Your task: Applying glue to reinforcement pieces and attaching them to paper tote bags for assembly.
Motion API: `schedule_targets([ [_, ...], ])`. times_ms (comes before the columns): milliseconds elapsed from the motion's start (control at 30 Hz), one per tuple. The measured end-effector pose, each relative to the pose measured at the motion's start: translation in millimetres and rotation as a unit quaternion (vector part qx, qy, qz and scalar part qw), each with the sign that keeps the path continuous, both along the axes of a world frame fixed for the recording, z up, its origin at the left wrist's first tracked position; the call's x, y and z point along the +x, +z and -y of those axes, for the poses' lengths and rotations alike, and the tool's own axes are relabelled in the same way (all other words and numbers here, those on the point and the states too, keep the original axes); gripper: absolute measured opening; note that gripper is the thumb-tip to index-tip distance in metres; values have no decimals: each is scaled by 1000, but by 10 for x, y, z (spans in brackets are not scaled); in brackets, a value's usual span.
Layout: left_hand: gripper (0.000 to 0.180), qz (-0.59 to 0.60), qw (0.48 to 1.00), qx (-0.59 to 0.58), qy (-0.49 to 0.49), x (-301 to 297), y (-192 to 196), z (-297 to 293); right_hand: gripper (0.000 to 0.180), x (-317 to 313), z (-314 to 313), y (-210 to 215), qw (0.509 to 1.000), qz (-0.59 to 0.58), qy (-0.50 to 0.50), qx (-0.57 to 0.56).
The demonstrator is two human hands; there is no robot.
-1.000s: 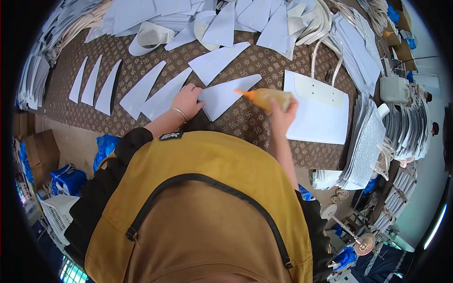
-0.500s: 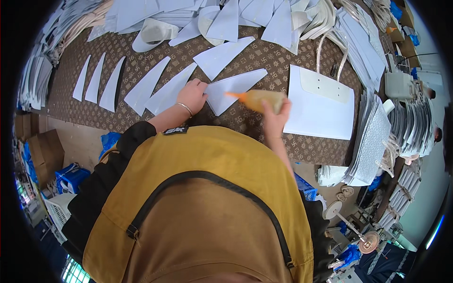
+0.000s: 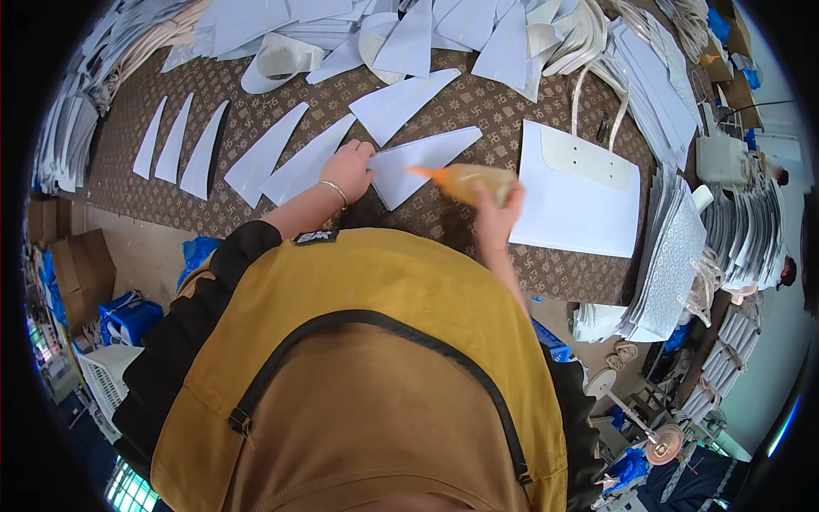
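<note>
Pressing flat on a white, pointed paper panel (image 3: 420, 162), the left hand (image 3: 348, 169) lies open with nothing gripped, a thin bangle at its wrist. The right hand (image 3: 495, 205) has its grip clenched around a soft amber glue bottle (image 3: 465, 180), whose orange nozzle touches the panel's middle. More matte white triangular panels (image 3: 260, 158) lie in a row on the brown patterned worktop (image 3: 256, 85), beside a flat white paper bag (image 3: 576, 200) with cord handles.
</note>
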State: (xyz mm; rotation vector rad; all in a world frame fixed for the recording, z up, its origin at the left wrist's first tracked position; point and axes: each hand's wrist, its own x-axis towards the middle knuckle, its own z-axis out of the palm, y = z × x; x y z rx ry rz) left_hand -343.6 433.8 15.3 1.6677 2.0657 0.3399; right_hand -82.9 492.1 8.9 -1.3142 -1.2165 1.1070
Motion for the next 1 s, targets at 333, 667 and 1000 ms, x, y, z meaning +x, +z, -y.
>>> schedule_targets([
  [333,28,44,995,89,-5,-106,-204,123,40,92,4,166,936,-283,11,-209],
  [667,56,383,887,256,37,145,353,780,50,-999,674,703,844,-301,239,-373],
  [1000,47,76,865,306,389,-1324,249,1926,32,-779,738,373,933,86,238,-255],
])
